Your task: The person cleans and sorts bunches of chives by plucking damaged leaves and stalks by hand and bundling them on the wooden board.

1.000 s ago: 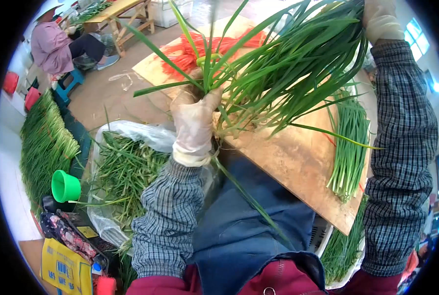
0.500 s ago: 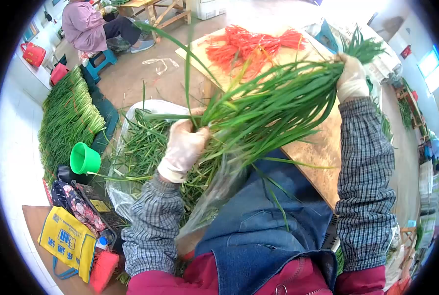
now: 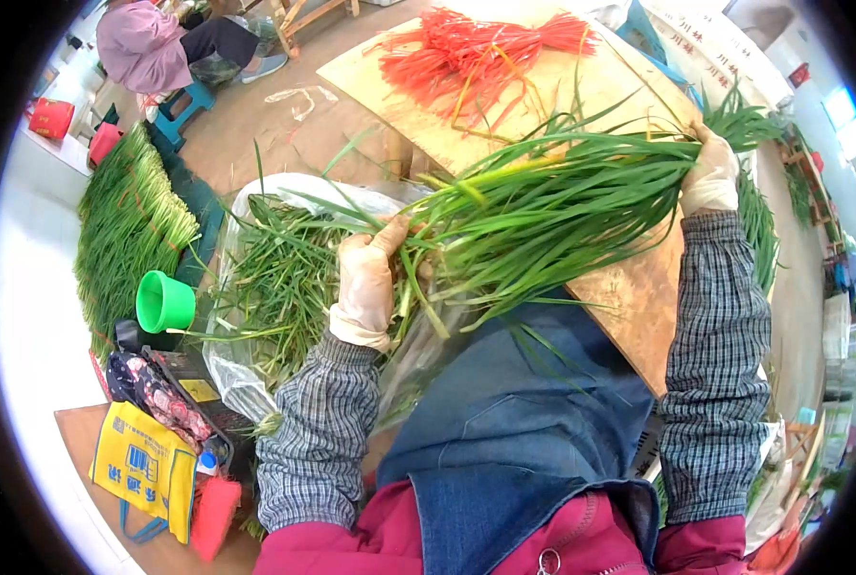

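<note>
Right hand (image 3: pixel 710 172), in a thin off-white glove, was closed round the leafy end of a long bunch of flat green leaves (image 3: pixel 562 206), tips poking out beyond! Left hand (image 3: pixel 364 287), gloved alike, was curled right by the pale stem end; whether it gripped any strands, no telling. And the bunch stretched crosswise between them, rising slightly rightward, over the brown wooden board (image 3: pixel 629 302).
</note>
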### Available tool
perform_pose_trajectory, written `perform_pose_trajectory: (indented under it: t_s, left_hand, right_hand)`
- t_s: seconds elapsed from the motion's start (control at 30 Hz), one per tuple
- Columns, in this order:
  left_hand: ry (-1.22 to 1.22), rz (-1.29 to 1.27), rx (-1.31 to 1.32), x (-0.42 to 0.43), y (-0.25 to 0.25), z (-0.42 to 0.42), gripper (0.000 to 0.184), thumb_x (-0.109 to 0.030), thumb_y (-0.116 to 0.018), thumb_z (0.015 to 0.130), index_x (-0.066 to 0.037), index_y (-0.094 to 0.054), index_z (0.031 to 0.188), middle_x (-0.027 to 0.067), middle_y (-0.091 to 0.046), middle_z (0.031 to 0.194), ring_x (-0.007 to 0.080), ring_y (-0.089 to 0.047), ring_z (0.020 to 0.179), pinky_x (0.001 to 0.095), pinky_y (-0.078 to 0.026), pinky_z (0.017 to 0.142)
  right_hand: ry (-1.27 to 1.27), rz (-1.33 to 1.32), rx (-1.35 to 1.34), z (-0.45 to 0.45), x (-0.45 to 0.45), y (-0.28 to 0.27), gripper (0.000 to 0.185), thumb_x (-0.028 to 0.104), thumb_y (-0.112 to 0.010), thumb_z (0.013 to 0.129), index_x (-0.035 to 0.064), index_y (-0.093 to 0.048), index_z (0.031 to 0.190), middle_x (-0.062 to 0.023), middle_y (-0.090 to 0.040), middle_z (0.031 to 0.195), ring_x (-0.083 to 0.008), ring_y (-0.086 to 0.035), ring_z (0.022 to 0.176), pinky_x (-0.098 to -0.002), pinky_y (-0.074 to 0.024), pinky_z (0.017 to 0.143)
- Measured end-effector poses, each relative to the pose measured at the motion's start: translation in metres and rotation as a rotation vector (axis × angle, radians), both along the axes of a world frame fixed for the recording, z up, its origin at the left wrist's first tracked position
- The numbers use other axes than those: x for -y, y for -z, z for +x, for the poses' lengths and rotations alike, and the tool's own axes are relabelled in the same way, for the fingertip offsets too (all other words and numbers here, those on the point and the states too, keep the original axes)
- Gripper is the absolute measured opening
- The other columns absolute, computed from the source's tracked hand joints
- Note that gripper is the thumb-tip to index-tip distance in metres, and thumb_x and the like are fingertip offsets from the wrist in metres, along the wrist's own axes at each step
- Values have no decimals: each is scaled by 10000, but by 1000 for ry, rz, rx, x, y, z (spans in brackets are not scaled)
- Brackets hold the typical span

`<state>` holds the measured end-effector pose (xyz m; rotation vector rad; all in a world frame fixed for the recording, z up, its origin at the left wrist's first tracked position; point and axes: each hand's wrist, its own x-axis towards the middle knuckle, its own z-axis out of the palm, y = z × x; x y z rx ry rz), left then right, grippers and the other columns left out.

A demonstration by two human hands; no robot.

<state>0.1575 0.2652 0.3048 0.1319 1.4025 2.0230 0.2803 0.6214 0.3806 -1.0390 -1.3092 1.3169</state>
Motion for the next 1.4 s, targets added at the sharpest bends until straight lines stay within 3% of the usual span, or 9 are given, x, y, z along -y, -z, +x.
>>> perform_pose_trajectory:
  t_s: [0.33, 0.53, 0.6, 0.7, 0.8, 0.93, 1.13, 1.33, 1.4]
  left_hand:
    - [-240, -702, -610, 117, 56, -23, 249, -240, -509, 869, -8, -593, 897, 49, -592, 757, 98, -475, 557, 222, -387, 507]
    - [-389, -780, -358, 251, 90, -60, 262, -288, -584, 838, -27, -598, 844, 44, -606, 686, 122, -513, 506, 245, -406, 455]
    - [-110, -1751, -858, 310, 135, -82, 289, -307, -579, 822, -31, -583, 908, 93, -613, 788, 208, -574, 647, 320, -458, 568]
    - [73, -2196, -971, 231, 69, -42, 336, -309, -591, 794, -42, -551, 995, 140, -584, 936, 279, -562, 853, 387, -458, 699]
    - [-59, -1271, -1400, 154, 52, -27, 370, -169, -642, 742, -44, -522, 1069, 137, -568, 1010, 297, -536, 931, 378, -429, 813]
    - [38, -485, -1154, 27, 14, 8, 171, -43, -607, 755, -8, -596, 922, 137, -606, 905, 258, -586, 853, 323, -456, 782]
    - [-233, -595, -1211, -40, 34, 5, 254, -142, -613, 770, 6, -552, 967, 166, -577, 884, 315, -545, 796, 382, -437, 692]
    - [122, -299, -339, -31, 32, 6, 169, -105, -567, 805, 21, -633, 897, 31, -555, 632, 94, -467, 538, 220, -374, 503]
    - [105, -355, -636, -4, 27, -1, 142, -91, -556, 811, 6, -646, 861, 3, -541, 606, 57, -436, 504, 197, -331, 464]
  right_hand:
    - [-5, -153, -193, 34, -43, 17, 143, 128, -575, 811, -14, -587, 820, -94, -608, 753, -213, -573, 583, -314, -488, 545]
    - [-91, -101, -145, 47, -63, 29, 160, 152, -541, 838, -1, -588, 824, -77, -598, 699, -186, -560, 544, -282, -476, 496]
    - [-82, -82, -148, 48, -51, 23, 155, 152, -539, 838, 5, -587, 824, -75, -593, 683, -183, -556, 537, -284, -473, 489]
    - [-75, -64, -125, 53, -48, 22, 147, 162, -534, 837, 24, -576, 809, -69, -577, 644, -176, -542, 510, -285, -459, 466]
    - [-89, -98, -144, 54, -38, 18, 146, 171, -537, 835, 31, -568, 808, -60, -563, 623, -176, -532, 488, -283, -452, 454]
    - [-99, -70, -157, 56, -35, 17, 133, 177, -545, 832, 46, -565, 819, -50, -543, 589, -179, -514, 458, -285, -442, 438]
    - [-49, -75, -161, 56, -17, 12, 145, 201, -567, 828, 61, -579, 790, -61, -563, 602, -181, -536, 481, -284, -451, 446]
    - [-87, -124, -309, 58, -3, 6, 153, 210, -537, 860, 61, -558, 840, -64, -577, 660, -192, -565, 523, -306, -483, 469]
    - [-130, -101, -359, 62, -4, 6, 156, 196, -510, 879, 57, -540, 812, -39, -529, 657, -176, -512, 532, -293, -442, 468]
